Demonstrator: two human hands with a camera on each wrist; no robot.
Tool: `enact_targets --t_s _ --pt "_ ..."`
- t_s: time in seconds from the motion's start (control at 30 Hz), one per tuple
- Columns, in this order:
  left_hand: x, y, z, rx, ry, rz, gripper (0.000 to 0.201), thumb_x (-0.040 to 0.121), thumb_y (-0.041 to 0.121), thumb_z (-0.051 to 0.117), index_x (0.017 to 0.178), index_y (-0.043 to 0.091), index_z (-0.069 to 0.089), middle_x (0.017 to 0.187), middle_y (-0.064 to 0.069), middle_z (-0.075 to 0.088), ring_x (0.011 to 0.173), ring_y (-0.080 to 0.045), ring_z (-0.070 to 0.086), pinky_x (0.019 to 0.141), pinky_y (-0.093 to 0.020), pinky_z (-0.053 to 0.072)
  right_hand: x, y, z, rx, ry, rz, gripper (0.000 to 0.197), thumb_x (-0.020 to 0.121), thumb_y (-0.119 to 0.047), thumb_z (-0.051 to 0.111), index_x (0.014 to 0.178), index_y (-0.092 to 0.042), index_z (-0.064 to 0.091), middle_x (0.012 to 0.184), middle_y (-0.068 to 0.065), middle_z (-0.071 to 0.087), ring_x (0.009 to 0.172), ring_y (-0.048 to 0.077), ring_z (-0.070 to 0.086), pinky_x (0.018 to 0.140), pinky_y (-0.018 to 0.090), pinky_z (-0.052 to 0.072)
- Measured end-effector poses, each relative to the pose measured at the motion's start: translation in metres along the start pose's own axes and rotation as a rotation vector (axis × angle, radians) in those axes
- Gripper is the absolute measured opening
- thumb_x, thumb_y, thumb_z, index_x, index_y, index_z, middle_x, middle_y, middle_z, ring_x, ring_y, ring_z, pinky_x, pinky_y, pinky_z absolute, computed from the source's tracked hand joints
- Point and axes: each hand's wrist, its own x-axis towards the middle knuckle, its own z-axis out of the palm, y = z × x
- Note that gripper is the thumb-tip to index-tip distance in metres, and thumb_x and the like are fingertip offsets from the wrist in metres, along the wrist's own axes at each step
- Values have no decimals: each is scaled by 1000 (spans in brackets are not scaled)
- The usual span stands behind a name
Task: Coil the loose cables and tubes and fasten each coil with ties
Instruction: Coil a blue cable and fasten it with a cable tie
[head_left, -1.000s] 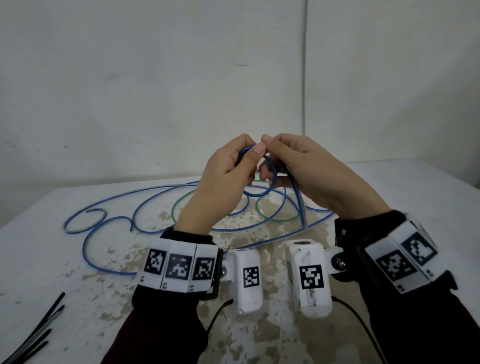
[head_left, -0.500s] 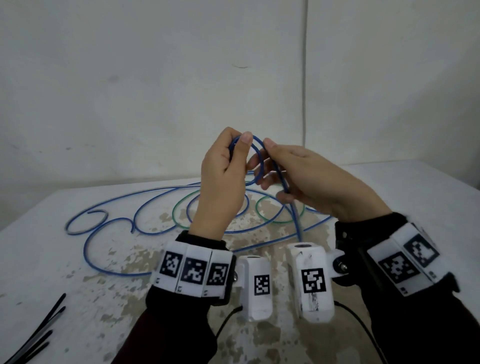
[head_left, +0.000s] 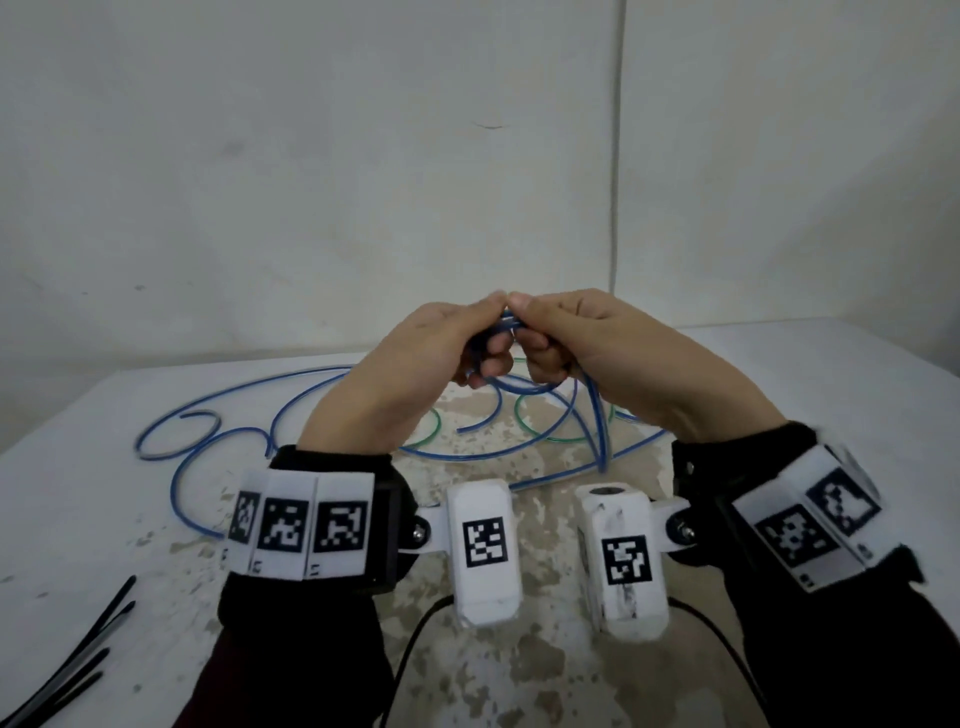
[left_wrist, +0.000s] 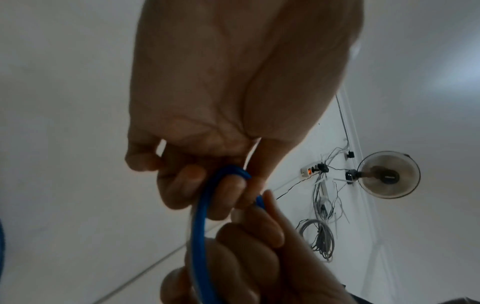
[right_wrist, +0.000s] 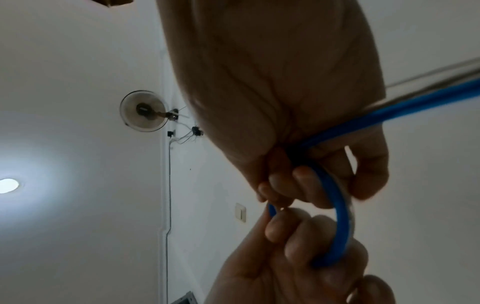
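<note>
A long blue tube (head_left: 594, 415) sprawls in loops over the worn white table (head_left: 156, 519). Above the table's middle, my left hand (head_left: 483, 332) and right hand (head_left: 540, 332) meet thumb to thumb, and both grip a small coil of this tube. In the left wrist view the blue tube (left_wrist: 200, 216) bends over my left hand's (left_wrist: 207, 185) curled fingers. The right wrist view shows the tube (right_wrist: 342, 216) curving out of my right hand (right_wrist: 298, 185) into the left one. One strand drops from my right hand to the table. A green tube (head_left: 521, 423) lies under the blue loops.
Several black ties (head_left: 78, 654) lie at the table's near left corner. A pale wall stands close behind the table. The table's left edge runs diagonally at the left, and its right part is bare white.
Half a second ago an open loop stood between my raised hands. Now the hands have closed together, thumbs touching, with the loop bunched in the fingers.
</note>
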Motion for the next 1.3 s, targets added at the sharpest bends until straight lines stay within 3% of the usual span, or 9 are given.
enact_targets --t_s 0.13,0.23,0.37,0.47,0.63,0.73,0.93,1.1,1.3 --pt "-2 9 8 -13 219 118 39 103 23 34 69 9 49 62 4 42 58 -6 39 58 -15 35 3 -4 -1 149 92 1 40 103 -20 33 69 -10 51 56 0 39 52 12 38 63 25 37" --pt "0 11 9 -89 331 208 43 103 18 33 61 15 41 59 6 43 60 -7 42 68 -19 36 2 -5 -5 156 74 -59 39 104 -20 30 76 -11 56 54 -3 43 64 15 47 77 25 43" --pt "-1 11 12 -96 164 139 39 101 18 33 66 5 46 51 8 45 60 -16 44 79 -35 37 0 -5 -11 51 115 -67 38 103 -24 35 69 -13 49 52 -6 32 51 9 34 68 25 38" --pt "-1 8 14 -128 52 110 51 102 27 36 69 -7 54 54 3 40 54 -13 43 74 -33 39 -1 -3 -10 22 81 -39 39 102 -26 37 69 -12 50 51 -4 34 50 10 35 61 23 37" --pt "2 13 17 -520 173 93 41 102 20 31 61 15 35 53 1 31 50 -14 36 59 -27 35 2 -3 -6 134 85 -68 43 104 -28 32 70 -11 52 50 -5 38 53 12 43 67 23 43" --pt "1 12 17 -416 53 -33 50 101 29 31 53 16 34 49 -1 30 48 -17 38 57 -24 41 -1 -4 -10 12 99 -43 43 103 -31 35 63 -16 43 48 -10 30 50 13 28 58 24 32" --pt "1 14 17 -596 94 42 41 102 27 33 63 17 32 54 3 28 53 -13 28 58 -23 32 0 -6 -6 122 99 -54 42 104 -29 32 70 -10 49 49 -6 35 50 10 39 60 20 39" --pt "-5 14 12 -402 -113 -43 36 96 32 37 66 13 37 48 3 29 49 -16 38 54 -20 40 -4 -6 -10 -69 102 -58 42 103 -29 36 65 -13 44 50 -5 30 48 13 29 56 21 36" --pt "-5 17 10 -641 -41 -4 35 99 24 35 66 12 38 51 5 25 46 -10 28 62 -22 45 -1 -5 -8 177 112 -44 41 100 -29 41 68 -7 55 50 0 46 50 13 49 59 20 50"
